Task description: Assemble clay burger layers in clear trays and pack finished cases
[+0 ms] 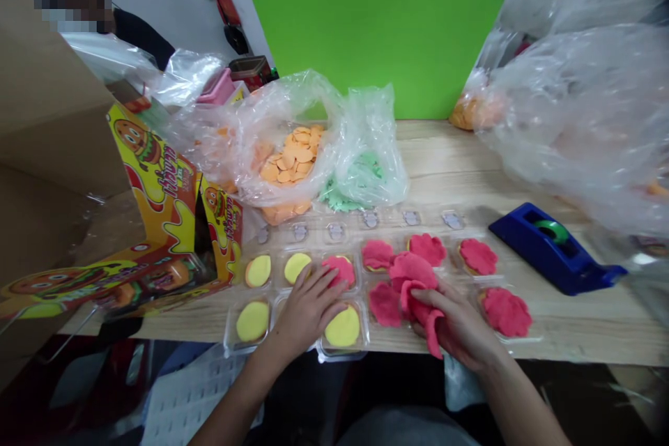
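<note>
Clear plastic trays [226, 334] stand in two rows along the table's front. Several hold yellow discs [251, 321]; those farther right hold wavy-edged red pieces [506, 311]. My left hand [306, 306] lies with fingers spread, its fingertips on a red piece [339, 270] in the back row, beside a yellow disc [342, 325]. In my right hand [454, 317] is a bunch of red pieces [418, 286], gripped between thumb and fingers above the trays. Part of that bunch hangs down below the thumb.
Open bags of orange discs [295, 157] and green pieces [355, 181] lie behind the trays. A blue tape dispenser [557, 247] sits at the right. Printed yellow boxes [157, 174] stand left. Large plastic bags [585, 104] fill the back right. A person's dark sleeve [143, 35] shows back left.
</note>
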{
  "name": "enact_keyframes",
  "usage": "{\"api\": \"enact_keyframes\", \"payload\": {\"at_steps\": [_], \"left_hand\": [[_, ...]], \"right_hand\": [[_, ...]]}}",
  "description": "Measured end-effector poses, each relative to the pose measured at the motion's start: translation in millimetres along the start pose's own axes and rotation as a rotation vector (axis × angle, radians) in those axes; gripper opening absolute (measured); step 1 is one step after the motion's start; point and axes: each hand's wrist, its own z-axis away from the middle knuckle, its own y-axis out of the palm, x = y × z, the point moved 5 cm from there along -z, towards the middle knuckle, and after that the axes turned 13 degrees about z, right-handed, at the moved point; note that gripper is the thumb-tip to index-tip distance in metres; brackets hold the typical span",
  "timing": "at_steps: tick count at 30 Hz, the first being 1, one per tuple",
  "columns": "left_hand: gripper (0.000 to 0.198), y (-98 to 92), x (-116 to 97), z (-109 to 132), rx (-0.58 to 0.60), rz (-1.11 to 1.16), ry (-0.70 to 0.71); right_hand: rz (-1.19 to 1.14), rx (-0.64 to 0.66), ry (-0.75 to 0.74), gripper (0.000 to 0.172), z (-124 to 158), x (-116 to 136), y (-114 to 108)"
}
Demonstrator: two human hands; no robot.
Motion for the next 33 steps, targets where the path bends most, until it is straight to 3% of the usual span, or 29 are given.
{"api": "enact_keyframes", "payload": {"at_steps": [3, 6, 8, 10, 14, 16, 19, 22, 24, 26, 28, 30, 33], "left_hand": [[0.032, -7.0, -5.9, -2.1, -0.056, 0.130, -0.061], [0.032, -20.6, -16.1, -14.4, -0.222, 0.456, -0.197], [0.032, -25.1, -27.4, -25.6, -0.239, 0.618, -0.254], [0.033, -29.4, -39.6, -34.3, -0.252, 0.619, -0.249], [0.032, -35.2, -54.1, -34.9, -0.387, 0.409, -0.197], [0.024, -31.1, -54.1, -31.6, -0.407, 0.436, -0.221], [0.007, -22.6, -44.4, -26.9, -0.430, 0.712, -0.314], [0.020, -17.2, -28.0, -18.5, -0.469, 1.084, -0.435], [0.032, -18.5, -17.0, -6.3, -0.523, 1.154, -0.522], [0.028, -19.4, -11.1, 8.3, -0.486, 1.046, -0.578], [0.020, -19.5, -11.0, 22.7, -0.416, 0.835, -0.546], [0.017, -19.7, -15.8, 35.0, -0.412, 0.570, -0.411], [0.026, -9.7, -29.7, 47.1, -0.397, 0.207, -0.091]], "right_hand": [[-0.030, 0.108, -0.009, 0.015, -0.8, -0.7, 15.5], [0.028, 0.229, -0.027, 0.012, 0.6, -0.4, 31.4], [0.095, 0.273, -0.046, 0.015, 1.5, -0.1, 38.4], [0.145, 0.272, -0.070, 0.019, 1.9, 0.4, 41.0], [0.237, 0.240, -0.129, 0.017, 3.7, 2.2, 39.3], [0.265, 0.238, -0.158, 0.019, 4.8, 2.8, 40.1], [0.152, 0.244, -0.094, 0.027, 3.7, -2.0, 43.6], [-0.068, 0.218, 0.033, 0.020, -0.2, -10.2, 42.6], [-0.146, 0.154, 0.075, 0.017, -2.9, -13.1, 34.8], [-0.162, 0.056, 0.104, 0.018, -3.9, -14.2, 22.2], [-0.160, -0.026, 0.118, 0.016, -2.7, -12.9, 9.9], [-0.156, -0.064, 0.120, 0.015, 0.0, -10.6, 2.2], [-0.150, -0.084, 0.113, 0.015, 3.6, -8.8, -1.2]]}}
